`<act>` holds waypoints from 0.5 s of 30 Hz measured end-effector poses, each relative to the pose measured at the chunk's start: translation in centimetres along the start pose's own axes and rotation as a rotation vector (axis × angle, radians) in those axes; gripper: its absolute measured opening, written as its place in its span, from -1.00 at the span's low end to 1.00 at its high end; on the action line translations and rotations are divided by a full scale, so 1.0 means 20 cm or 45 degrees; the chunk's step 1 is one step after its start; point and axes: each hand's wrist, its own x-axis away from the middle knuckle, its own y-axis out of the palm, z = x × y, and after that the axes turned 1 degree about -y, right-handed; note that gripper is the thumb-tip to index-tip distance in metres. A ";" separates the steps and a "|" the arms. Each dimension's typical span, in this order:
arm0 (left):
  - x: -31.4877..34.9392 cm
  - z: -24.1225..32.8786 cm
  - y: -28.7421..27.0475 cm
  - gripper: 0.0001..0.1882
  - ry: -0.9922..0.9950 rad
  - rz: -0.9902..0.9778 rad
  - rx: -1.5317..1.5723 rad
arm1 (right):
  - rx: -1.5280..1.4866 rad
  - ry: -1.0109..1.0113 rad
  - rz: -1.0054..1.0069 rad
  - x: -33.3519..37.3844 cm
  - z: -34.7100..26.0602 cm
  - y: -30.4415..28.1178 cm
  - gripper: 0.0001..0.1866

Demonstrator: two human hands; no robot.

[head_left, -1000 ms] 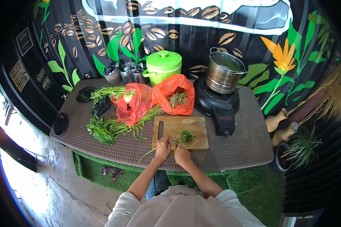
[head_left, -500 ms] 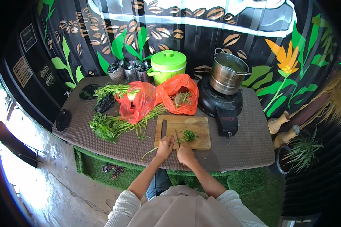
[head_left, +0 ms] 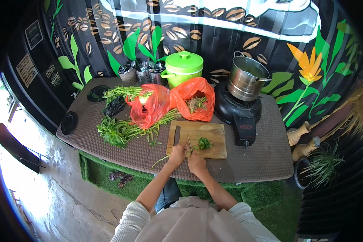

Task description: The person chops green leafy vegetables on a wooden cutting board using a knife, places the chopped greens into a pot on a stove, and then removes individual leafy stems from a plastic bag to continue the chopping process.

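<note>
Knife, green stalk and cutting board, with two bare hands

Held a knife in the closed right hand, handle hidden, blade over the wooden cutting board. Gripped a green stalk in curled fingers of the left hand at the board's near edge, with one end out leftward over the table. Had chopped greens heaped on the board, just beyond the right hand. Included, farther back, two red plastic bags and a metal pot on a black stove.
</note>
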 end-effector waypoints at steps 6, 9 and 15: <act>-0.04 -0.02 -0.05 -0.85 -0.154 -0.084 0.062 | 0.078 -0.152 -0.306 0.04 -0.07 -0.09 -0.69; -0.04 -0.02 -0.04 -0.87 -0.166 -0.068 0.052 | 0.057 0.047 -0.138 0.07 -0.08 0.02 -0.71; -0.02 -0.07 -0.02 -0.90 -0.193 0.017 0.111 | -0.015 -0.061 -0.258 0.00 -0.01 -0.03 -0.58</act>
